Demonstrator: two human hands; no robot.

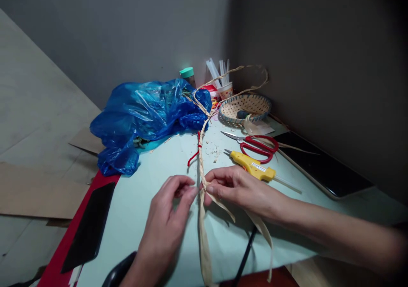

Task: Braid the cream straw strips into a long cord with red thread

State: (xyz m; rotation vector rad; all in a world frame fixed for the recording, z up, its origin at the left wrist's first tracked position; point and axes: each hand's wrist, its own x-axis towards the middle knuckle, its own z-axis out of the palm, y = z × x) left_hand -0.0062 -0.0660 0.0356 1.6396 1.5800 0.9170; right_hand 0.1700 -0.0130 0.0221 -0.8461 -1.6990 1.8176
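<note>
A braid of pale, flat plant strips (202,168) runs down the middle of the table, with loose ends hanging towards me. My right hand (228,185) pinches the lower end of the braid between thumb and fingers. One loose strip (205,244) falls straight down below the pinch, while others slant right under my wrist. Just left of the braid is my left hand (174,206), its thumb and forefinger bent with a small gap between the tips; I see nothing held in it. A red wire tie (193,157) is wound on the braid higher up.
Red-handled scissors (259,147) and a yellow glue gun (251,165) lie right of the braid. Behind are a blue plastic bag (140,108), a woven basket (245,107) and a cup of glue sticks (225,91). Dark flat slabs lie at left (91,225) and right (321,163).
</note>
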